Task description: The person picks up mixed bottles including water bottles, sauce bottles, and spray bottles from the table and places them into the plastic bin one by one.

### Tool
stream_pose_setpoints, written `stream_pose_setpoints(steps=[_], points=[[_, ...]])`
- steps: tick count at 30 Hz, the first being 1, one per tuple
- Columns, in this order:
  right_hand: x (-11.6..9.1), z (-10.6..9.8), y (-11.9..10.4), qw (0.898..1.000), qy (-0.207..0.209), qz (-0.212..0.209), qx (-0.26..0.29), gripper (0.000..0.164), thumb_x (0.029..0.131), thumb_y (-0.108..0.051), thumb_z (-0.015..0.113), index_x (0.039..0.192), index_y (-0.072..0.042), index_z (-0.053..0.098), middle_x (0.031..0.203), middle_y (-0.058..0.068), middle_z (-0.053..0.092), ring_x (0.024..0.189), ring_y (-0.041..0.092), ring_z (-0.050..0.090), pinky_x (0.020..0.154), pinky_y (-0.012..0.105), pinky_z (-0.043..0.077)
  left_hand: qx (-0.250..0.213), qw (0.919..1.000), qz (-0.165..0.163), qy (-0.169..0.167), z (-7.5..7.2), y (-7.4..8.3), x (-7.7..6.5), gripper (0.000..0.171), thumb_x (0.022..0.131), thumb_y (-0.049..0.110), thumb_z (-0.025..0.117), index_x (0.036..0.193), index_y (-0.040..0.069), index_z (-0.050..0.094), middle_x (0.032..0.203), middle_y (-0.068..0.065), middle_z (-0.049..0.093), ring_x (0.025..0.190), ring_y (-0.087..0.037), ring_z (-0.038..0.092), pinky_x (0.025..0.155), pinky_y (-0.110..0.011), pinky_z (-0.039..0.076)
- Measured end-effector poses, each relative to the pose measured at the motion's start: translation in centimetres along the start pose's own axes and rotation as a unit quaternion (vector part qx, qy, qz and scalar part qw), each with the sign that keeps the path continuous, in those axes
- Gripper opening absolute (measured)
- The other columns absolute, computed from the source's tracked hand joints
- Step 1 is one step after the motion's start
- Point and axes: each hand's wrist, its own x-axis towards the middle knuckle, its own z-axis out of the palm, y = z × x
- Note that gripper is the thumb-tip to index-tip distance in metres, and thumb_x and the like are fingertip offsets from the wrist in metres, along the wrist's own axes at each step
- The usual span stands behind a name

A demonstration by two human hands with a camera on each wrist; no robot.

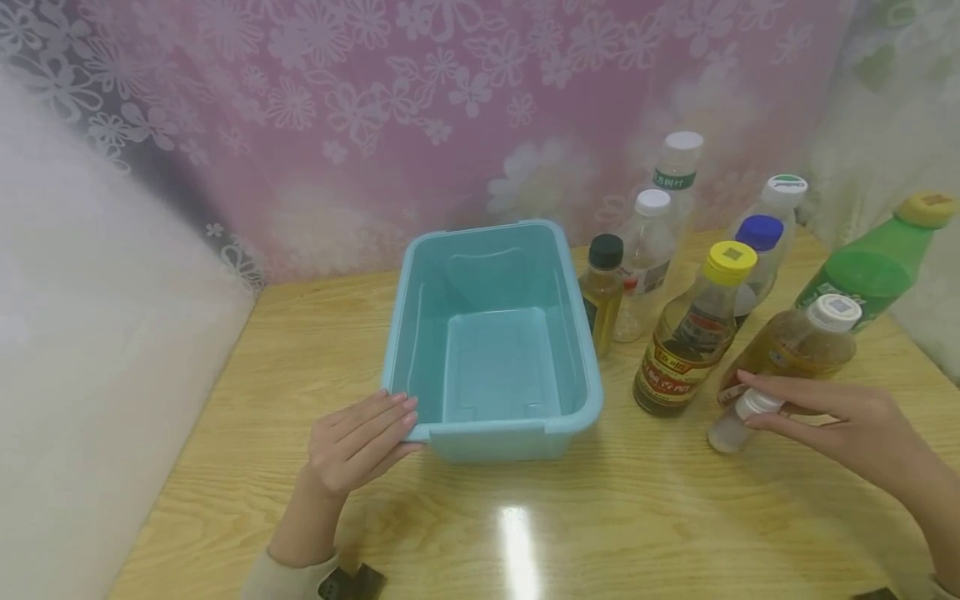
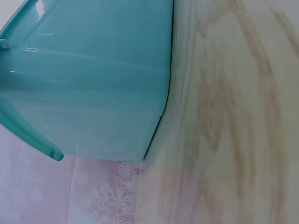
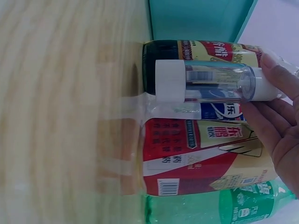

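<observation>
A light-blue plastic storage bin (image 1: 495,433) stands on the wooden table; its inside holds nothing. My left hand (image 1: 360,442) holds the bin's near left corner, fingers laid over the rim and the lowest digit beneath it along the outside. The left wrist view shows the bin's outer wall (image 2: 93,88) but not the hand. With thumb and fingers my right hand (image 1: 840,417) pinches the white cap of a small clear bottle (image 3: 217,74) with a white base. This small bottle is upright, slightly tilted in the head view, in front of a red-and-cream-labelled drink bottle (image 3: 201,158).
Right of the bin stand a yellow-capped sauce bottle (image 1: 678,350), a dark-capped bottle (image 1: 602,292), a blue-capped bottle (image 1: 759,235), a green bottle (image 1: 870,267) and several clear white-capped bottles. A flowered curtain (image 1: 420,150) hangs behind the table (image 1: 300,333).
</observation>
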Motion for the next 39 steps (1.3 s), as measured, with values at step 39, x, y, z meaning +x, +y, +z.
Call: stream_pose_setpoints(steps=[39], points=[[6.8,-2.0,-5.4,0.994,-0.016,-0.081,0.068,0.043,0.085,-0.034,0.066,0.097,0.007,0.071,0.112,-0.012,0.068,0.064,-0.011,0.057,0.041,0.0,0.03,0.006,0.9999,0.011,0.003,-0.2,-0.1,0.4,0.02,0.086,0.017,0.07,0.083,-0.003,0.073,0.066,-0.015,0.07,0.056,-0.023,0.068,0.047,-0.033,0.06]])
